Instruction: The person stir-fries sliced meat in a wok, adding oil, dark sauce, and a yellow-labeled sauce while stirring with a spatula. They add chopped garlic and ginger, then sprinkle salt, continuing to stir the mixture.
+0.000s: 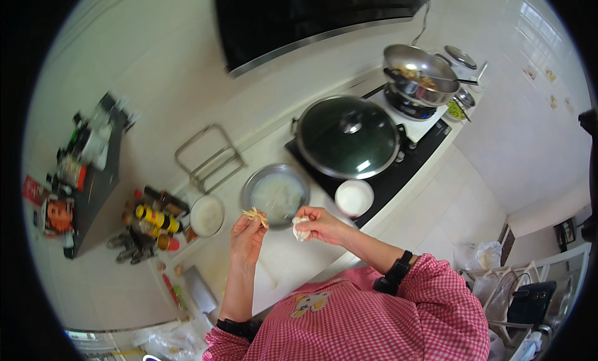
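My left hand (247, 237) holds a small bunch of thin pale yellow strips (256, 216), possibly shredded ginger, pinched at the fingertips. In my right hand (320, 226) is a soft white piece (301, 228); whether it is food or cloth I cannot tell. Both hands are raised near the lower rim of a round metal basin (252, 174), which contains cloudy liquid and pale pieces. Left of the basin stands a round container (207, 216) with whitish contents. A white bowl (354, 198) is to the right, on the black cooktop's edge.
A large pan with a glass lid (348, 137) covers part of the black cooktop. Behind it, a steel wok (420, 76) with browned food sits on a portable burner. A cleaver (200, 288), sauce bottles (159, 218) and a wire rack (210, 158) are at the left.
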A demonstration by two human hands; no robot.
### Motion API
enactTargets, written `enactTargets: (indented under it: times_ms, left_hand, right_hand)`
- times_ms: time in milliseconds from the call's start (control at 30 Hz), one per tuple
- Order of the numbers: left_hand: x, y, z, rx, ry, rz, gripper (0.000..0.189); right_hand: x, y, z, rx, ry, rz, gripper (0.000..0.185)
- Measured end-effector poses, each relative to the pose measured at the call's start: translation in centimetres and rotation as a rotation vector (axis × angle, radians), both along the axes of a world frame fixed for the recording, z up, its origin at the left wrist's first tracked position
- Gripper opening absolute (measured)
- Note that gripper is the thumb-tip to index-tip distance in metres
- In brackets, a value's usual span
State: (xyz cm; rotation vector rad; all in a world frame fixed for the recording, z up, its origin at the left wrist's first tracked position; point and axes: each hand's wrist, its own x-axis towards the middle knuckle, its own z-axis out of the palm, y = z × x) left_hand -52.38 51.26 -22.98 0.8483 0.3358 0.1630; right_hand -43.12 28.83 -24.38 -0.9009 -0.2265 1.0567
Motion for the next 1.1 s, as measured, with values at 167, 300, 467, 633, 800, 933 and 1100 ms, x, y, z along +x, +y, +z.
enactTargets:
  times_ms: [167, 300, 467, 633, 800, 933, 1100]
  left_hand:
    - [16.0, -13.6, 6.4, 0.099, -0.047, -0.164, 0.020]
    - [30.4, -25.3, 11.8, 0.276, -0.081, -0.229, 0.030]
    - [46.8, -38.2, 15.2, 0.570, -0.032, -0.352, 0.021]
    - [56.8, -46.6, 14.4, 0.858, -0.019, -0.321, 0.027]
    - [61.8, -49.5, 13.8, 1.092, 0.008, -0.376, 0.015]
    - [63.0, -49.9, 14.0, 1.193, 0.043, -0.458, 0.014]
    - [64.0, -48.7, 15.7, 1.634, 0.085, -0.419, 0.015]
  right_hand:
    - [9.2, -15.4, 1.2, -0.019, -0.030, -0.057, 0.018]
    - [15.7, -28.0, 2.8, -0.115, -0.075, -0.185, 0.018]
    - [20.6, -40.0, 4.4, -0.092, -0.045, -0.324, 0.015]
    - [22.6, -46.6, 4.3, -0.070, 0.020, -0.466, 0.013]
    - [24.1, -49.6, 3.5, -0.051, 0.059, -0.502, 0.013]
    - [25.5, -50.0, 3.1, -0.025, 0.066, -0.491, 0.013]
    - [27.0, -49.7, 3.3, 0.000, 0.061, -0.452, 0.014]
